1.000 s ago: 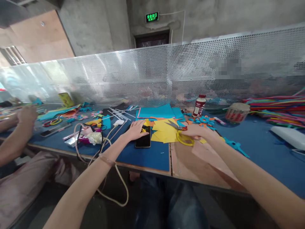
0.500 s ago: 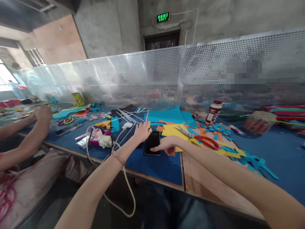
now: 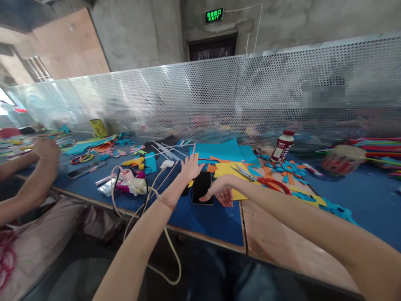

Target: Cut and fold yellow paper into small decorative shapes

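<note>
A black smartphone [image 3: 201,188] lies flat on the blue table mat, its screen dark. My right hand [image 3: 222,191] is beside it, thumb stretched onto the screen's lower right and the other fingers loosely bent with nothing in them. Just past the phone's upper left, my left hand [image 3: 190,167] rests with fingers spread over a small yellow paper piece [image 3: 190,183], partly hidden beneath it. Right of the phone are yellow paper sheets [image 3: 225,169] and orange-handled scissors [image 3: 272,184]. A blue sheet [image 3: 216,149] lies behind my hands.
To the left are a yellow glue gun [image 3: 133,161], a white plug [image 3: 167,164], cables and a plastic-wrapped bundle [image 3: 136,185]. A bottle [image 3: 282,146] and blue paper cut-outs [image 3: 290,168] stand rightward. A perforated metal screen [image 3: 213,92] runs behind. Another person's hand [image 3: 46,148] is at far left.
The green figures on the phone screen have gone dark. My left hand has spread its fingers, its thumb now out toward the phone. My right thumb stays on the phone. The view has shifted slightly.
</note>
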Demonstrator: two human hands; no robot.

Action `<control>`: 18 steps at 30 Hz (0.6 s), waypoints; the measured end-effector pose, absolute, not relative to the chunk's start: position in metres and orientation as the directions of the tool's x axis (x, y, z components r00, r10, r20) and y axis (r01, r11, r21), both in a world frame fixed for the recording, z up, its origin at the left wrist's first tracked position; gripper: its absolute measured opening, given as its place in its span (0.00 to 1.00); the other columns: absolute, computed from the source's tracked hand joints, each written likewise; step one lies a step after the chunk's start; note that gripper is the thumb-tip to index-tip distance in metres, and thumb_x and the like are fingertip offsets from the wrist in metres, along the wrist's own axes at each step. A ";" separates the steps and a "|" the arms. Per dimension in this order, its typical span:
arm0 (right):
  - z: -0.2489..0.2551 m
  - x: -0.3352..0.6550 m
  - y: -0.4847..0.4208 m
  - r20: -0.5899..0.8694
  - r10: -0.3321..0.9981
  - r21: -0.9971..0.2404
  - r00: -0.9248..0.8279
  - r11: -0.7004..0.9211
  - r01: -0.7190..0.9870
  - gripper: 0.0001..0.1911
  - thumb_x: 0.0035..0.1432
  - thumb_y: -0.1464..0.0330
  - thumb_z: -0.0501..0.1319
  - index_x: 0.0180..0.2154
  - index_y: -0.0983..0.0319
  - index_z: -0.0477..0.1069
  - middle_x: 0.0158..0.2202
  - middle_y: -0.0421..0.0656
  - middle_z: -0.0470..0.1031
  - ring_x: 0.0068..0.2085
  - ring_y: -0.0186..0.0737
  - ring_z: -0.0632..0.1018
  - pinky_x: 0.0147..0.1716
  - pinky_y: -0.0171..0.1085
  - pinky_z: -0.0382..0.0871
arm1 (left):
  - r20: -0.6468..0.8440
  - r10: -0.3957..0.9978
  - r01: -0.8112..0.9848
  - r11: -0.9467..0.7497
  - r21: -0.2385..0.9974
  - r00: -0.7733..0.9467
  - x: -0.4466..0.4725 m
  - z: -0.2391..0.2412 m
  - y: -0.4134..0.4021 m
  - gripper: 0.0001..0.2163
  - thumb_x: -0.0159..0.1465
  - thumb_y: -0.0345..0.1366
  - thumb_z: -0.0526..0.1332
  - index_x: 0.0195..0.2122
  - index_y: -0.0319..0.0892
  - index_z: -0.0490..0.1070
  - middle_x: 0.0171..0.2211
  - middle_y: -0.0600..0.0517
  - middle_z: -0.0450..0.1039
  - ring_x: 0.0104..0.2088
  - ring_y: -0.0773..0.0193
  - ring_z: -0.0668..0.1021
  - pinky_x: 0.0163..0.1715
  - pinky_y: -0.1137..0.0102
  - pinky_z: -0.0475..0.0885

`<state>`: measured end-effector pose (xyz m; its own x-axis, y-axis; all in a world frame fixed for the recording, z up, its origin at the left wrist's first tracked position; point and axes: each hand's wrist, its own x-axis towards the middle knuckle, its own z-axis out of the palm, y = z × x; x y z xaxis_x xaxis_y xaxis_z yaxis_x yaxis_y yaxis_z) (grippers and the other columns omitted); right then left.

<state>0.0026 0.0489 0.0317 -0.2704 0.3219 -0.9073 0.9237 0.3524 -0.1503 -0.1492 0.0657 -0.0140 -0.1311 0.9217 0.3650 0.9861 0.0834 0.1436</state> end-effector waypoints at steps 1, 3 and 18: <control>0.031 0.002 0.049 -0.906 0.323 -0.148 -0.274 0.365 0.919 0.43 0.36 0.36 0.55 0.30 0.72 0.74 0.25 0.56 0.75 0.27 0.45 0.77 0.20 0.34 0.67 | 0.380 0.912 0.983 0.097 0.158 -0.151 -0.149 -0.014 0.068 0.28 0.62 0.50 0.48 0.60 0.40 0.50 0.58 0.39 0.55 0.54 0.43 0.62 0.52 0.48 0.56; 0.029 0.002 0.050 -0.908 0.320 -0.153 -0.272 0.352 0.923 0.44 0.35 0.36 0.56 0.29 0.73 0.74 0.25 0.56 0.74 0.26 0.45 0.77 0.21 0.35 0.68 | 0.435 0.879 0.974 0.119 0.192 -0.193 -0.149 -0.014 0.071 0.28 0.62 0.49 0.47 0.60 0.40 0.49 0.58 0.38 0.55 0.54 0.43 0.63 0.52 0.48 0.54; 0.033 0.000 0.049 -0.925 0.303 -0.137 -0.230 0.297 0.945 0.42 0.35 0.37 0.57 0.28 0.73 0.73 0.25 0.57 0.74 0.27 0.47 0.78 0.21 0.36 0.69 | 0.640 0.669 0.888 0.065 0.456 -0.378 -0.143 -0.010 0.072 0.23 0.64 0.43 0.47 0.58 0.39 0.53 0.55 0.39 0.59 0.53 0.47 0.66 0.50 0.54 0.60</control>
<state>0.0005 0.0490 0.0328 -0.2297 0.3033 -0.9248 0.9450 0.2967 -0.1374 -0.1427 0.0716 -0.0102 -0.3777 0.6692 0.6400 0.8877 0.0652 0.4558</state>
